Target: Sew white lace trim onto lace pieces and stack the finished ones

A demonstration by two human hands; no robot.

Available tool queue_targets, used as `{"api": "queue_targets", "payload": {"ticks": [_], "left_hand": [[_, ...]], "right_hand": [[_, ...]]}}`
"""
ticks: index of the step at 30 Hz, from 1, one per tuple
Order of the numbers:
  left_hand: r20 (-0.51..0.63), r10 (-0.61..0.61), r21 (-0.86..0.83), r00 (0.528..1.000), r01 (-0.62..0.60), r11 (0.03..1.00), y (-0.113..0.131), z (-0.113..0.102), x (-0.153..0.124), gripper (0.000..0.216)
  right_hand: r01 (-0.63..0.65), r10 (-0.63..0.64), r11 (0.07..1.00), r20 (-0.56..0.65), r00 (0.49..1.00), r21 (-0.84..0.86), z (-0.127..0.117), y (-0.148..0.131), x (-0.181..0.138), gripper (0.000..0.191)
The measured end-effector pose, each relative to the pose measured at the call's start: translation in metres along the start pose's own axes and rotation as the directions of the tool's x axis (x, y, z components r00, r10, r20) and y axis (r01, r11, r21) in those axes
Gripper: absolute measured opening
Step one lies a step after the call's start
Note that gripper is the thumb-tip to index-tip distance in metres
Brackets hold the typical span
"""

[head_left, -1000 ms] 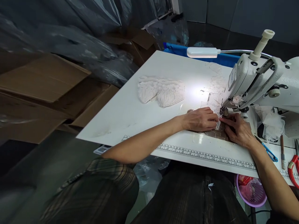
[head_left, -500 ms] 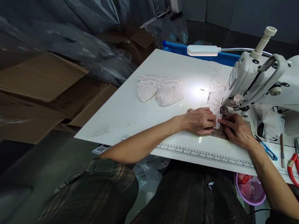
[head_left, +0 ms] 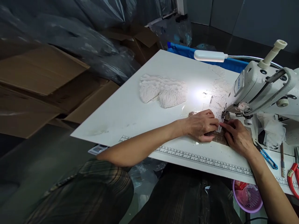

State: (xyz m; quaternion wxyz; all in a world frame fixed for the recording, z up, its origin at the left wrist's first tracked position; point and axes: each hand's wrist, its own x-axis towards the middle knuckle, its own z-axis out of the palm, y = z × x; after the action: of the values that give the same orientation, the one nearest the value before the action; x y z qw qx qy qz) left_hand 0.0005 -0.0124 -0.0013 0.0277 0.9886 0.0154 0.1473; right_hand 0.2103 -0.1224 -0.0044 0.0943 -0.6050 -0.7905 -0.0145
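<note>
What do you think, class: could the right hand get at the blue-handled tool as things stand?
Probably yes: the right hand would need to leave the lace, but the blue-handled tool lies close by, its handle uncovered.

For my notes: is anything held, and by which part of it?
Left hand and right hand touch the white lace at its near end; whether they pinch it is unclear.

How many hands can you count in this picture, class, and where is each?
2. The left hand is at the left of the lace, the right hand at its right, near the machine. No others show.
</note>
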Motion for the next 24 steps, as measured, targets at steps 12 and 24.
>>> {"api": "queue_targets", "payload": {"ticks": [12,24], "left_hand": [[-0.022,-0.027,0.047,0.999,0.028,0.999,-0.0009,0.0027,-0.0005,0.031],[0.021,-0.091,0.042,0.996,0.09,0.995,-0.0022,0.0047,0.0019,0.043]], "right_hand": [[-0.109,0.114,0.99,0.046,0.992,-0.085,0.0023,-0.006,0.0079,0.043],[-0.023,0.023,1.0,-0.014,1.0,0.01,0.0013,-0.0039,0.004,0.044]]}}
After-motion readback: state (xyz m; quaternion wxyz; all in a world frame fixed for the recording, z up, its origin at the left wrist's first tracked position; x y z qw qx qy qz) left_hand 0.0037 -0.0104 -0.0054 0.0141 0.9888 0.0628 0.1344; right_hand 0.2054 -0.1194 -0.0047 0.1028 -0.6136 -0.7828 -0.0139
